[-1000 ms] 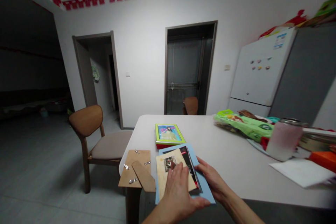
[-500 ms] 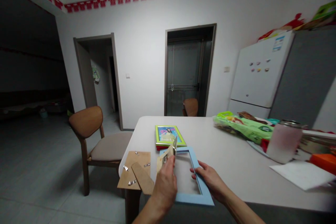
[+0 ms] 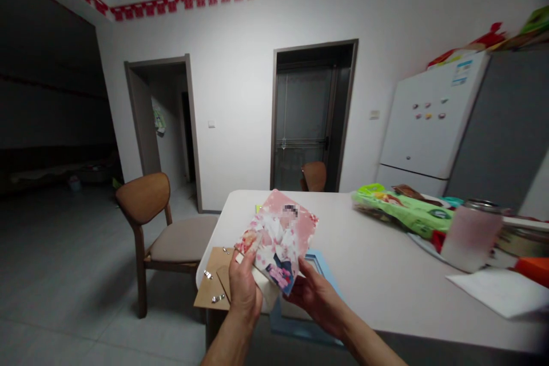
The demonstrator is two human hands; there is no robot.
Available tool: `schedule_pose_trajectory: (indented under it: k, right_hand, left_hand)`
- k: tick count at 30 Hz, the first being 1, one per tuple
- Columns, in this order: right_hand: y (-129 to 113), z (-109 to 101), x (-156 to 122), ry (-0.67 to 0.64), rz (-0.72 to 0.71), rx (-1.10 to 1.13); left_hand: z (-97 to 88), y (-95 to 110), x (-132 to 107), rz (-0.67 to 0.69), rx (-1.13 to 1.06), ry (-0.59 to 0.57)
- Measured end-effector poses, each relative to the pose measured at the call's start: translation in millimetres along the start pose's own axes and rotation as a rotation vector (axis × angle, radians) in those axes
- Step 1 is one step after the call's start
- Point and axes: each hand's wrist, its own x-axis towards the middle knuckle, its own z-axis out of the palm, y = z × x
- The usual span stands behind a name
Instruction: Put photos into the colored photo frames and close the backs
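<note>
A pink photo print (image 3: pixel 278 240) is held tilted up between my two hands, over the table. My left hand (image 3: pixel 246 283) is closed on its lower left edge, with a cream sheet (image 3: pixel 266 286) behind the print. My right hand (image 3: pixel 315 297) grips the lower right edge. Below my hands lies the light blue picture frame (image 3: pixel 328 271), partly covered by them and by the print. To the left, the brown backing board (image 3: pixel 209 289) with metal clips and a stand leg rests at the table edge. Behind the print only a corner of the green frame (image 3: pixel 258 207) shows.
The white table (image 3: pixel 364 280) carries a green food packet (image 3: pixel 412 209), a pink jar (image 3: pixel 472 234) and a white paper sheet (image 3: pixel 500 291) on its right side. A wooden chair (image 3: pixel 143 197) stands to the left. A fridge (image 3: pixel 429 120) is at the back right.
My right hand has let go of the blue frame, which now lies lower on the table, and has taken hold of the photo print. The print has turned its picture side toward me.
</note>
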Motion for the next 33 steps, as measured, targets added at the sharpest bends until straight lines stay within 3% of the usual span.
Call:
schedule_pose_trajectory:
  k: [3, 6, 9, 12, 20, 29, 33]
  right_hand:
    - [-9, 8, 4, 0.039, -0.133, 0.181]
    - [-18, -6, 9, 0.098, -0.271, 0.157]
    - [-23, -20, 11, 0.104, -0.297, 0.087]
    - [-20, -23, 10, 0.098, -0.304, 0.042]
    - [-8, -16, 0, -0.116, -0.2, -0.124]
    - [-24, -5, 0, -0.083, -0.141, -0.096]
    - [-26, -1, -7, -0.168, -0.092, -0.015]
  left_hand:
    - [-0.1, 2, -2, -0.073, -0.015, -0.06]
    - [-12.9, 9, 9, -0.112, 0.072, -0.209]
    - [-28.2, 14, 23, -0.153, 0.332, -0.362]
    - [-39.6, 11, 32, -0.183, 0.496, -0.421]
    - [-47.4, -13, 24, -0.243, 0.496, -0.416]
    - [-42.7, -17, 23, -0.308, 0.427, -0.342]
    - [-42.5, -19, 23, -0.335, 0.376, -0.326]
